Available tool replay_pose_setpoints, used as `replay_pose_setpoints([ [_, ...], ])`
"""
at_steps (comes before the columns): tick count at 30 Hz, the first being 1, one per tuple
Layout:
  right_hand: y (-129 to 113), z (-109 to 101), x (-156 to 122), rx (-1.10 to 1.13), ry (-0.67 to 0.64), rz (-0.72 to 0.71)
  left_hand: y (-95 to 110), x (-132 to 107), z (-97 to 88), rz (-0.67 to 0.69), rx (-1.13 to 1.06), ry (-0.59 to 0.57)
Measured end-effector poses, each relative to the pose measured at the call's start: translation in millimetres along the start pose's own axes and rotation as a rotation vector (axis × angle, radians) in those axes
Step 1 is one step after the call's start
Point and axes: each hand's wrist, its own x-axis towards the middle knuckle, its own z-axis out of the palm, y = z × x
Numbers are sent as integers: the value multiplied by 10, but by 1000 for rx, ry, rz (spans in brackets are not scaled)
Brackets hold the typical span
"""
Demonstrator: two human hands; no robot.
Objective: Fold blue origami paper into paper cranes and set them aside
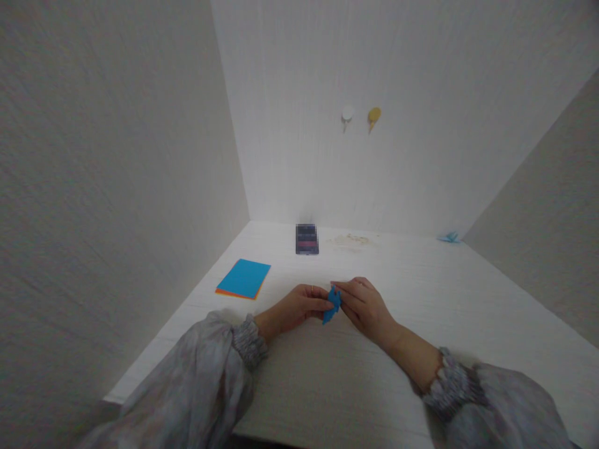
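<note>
A small, much-folded piece of blue paper (332,304) is held just above the white wood-grain tabletop (421,293), near its middle, pinched between both hands. The left hand (299,307) is closed on the paper's left edge, thumb and fingertips pressed together on it, a ring showing on one finger; the right hand (364,304) meets it from the other side, its fingertips pinching the upper part of the same piece. Each grip is thus shut on the paper, none spread.

The work is judged to be well advanced: the sheet has already been reduced to a compact shape with points jutting above and below, though the exact figure cannot be told at this size, and the closing folds seem to be left.

To the left, well apart from the hands, a flat stack of square coloured paper (244,278) is seen, a blue sheet on top and an orange edge showing beneath, apparently unused. A dark smartphone (307,239) lies further back, its screen blurred. In the far right corner a small light-blue folded paper figure (449,237) rests against the wall, judged to be a finished piece. A faint stain (353,239) marks the tabletop by the rear wall, on which a white hook (347,116) and a yellow hook (374,116) are fixed.
</note>
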Motion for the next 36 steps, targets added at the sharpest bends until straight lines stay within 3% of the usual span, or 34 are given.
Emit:
replay_pose_setpoints([
  [6,-26,-20,16,55,30,37,0,6,5,21,22,-7],
  [14,-26,30,32,296,49,154,3,10,11,51,40,18],
  [18,-42,2,47,403,-12,238,2,8,6,54,17,7],
  [26,-98,-52,94,429,-40,397,7,9,14,78,19,7],
  [36,-35,6,48,492,-21,499,12,-3,20,82,19,7],
])
